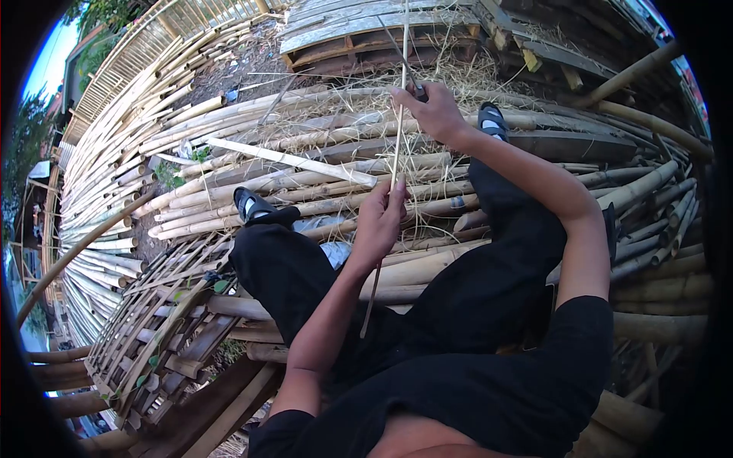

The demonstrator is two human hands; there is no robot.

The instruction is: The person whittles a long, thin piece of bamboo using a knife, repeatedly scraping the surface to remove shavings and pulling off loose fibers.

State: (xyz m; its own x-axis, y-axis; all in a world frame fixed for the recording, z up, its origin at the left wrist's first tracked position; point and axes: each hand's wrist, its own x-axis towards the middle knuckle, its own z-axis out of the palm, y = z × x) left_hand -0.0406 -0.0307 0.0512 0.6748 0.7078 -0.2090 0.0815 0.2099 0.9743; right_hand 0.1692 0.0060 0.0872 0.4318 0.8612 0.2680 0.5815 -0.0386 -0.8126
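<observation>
A long, thin bamboo strip (398, 137) runs from near my lap up past both hands towards the wooden pallet. My left hand (382, 217) is closed around its lower part, thumb along the strip. The strip's tail (370, 305) hangs below that hand, over my dark trousers. Higher up, my right hand (434, 111) grips a knife (398, 46) by its handle. The slim dark blade points up and to the left, crossing the strip in this view. My right thumb lies right at the strip. Pale shavings (443, 153) are scattered beneath and around the hands.
Bamboo poles (305, 183) lie across the ground under my feet, with a flat split slat (294, 160) on top. A wooden pallet (366, 38) stands ahead. More poles (114, 191) are stacked at left, near a woven bamboo panel (164, 328). Slanting poles (626, 76) rise at right.
</observation>
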